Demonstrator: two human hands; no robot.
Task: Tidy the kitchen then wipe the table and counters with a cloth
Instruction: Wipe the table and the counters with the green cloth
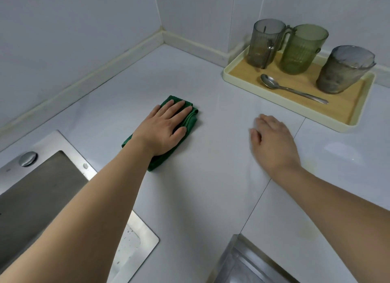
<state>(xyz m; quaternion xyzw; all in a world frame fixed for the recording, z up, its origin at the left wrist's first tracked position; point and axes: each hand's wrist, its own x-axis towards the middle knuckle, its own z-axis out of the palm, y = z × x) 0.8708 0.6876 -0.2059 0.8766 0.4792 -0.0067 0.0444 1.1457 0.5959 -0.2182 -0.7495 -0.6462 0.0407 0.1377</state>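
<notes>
cloth (191, 119) lies pressed flat under left hand (163, 127), wiping the worktop (211, 177); right hand (274, 143) rests open, empty. next: sweep toward the tray (253, 93).

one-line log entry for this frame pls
phase: wiping counter | left hand: flat on green cloth | right hand: free | tray: untouched

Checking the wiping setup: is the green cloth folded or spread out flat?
Folded. The green cloth shows doubled layers at its far edge, bunched under the left hand on the counter.
</notes>
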